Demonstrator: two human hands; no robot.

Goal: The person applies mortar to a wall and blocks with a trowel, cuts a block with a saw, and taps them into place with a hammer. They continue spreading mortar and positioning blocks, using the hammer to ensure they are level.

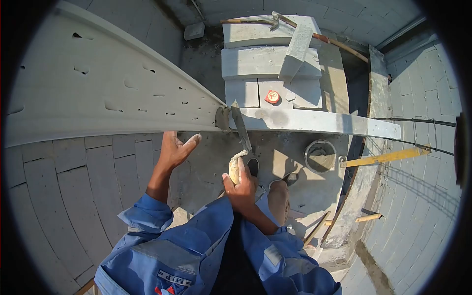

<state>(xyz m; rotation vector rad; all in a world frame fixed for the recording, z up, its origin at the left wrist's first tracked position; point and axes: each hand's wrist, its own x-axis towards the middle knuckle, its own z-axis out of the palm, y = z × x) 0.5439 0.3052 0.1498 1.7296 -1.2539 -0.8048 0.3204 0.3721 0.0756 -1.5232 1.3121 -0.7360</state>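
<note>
My right hand (241, 187) is wrapped round the pale handle of a trowel (240, 125). The trowel's narrow, mortar-smeared blade points away from me and lies against the joint between a large pitted white block (118, 83) and a long light block (314, 119). Grey mortar (222, 118) clings to the end of the pitted block, just left of the blade. My left hand (174, 151) is at the near lower edge of that block, its thumb stretched out and nothing seen in its grasp. The block's edge hides some of its fingers.
Beyond the wall stand stacked blocks (270, 61) with a red tape measure (272, 97), a loose block piece (296, 51) and a hammer (278, 22). A bucket (320, 156) stands on the floor at right, near a yellow spirit level (386, 157). Rebar (418, 119) juts out at right.
</note>
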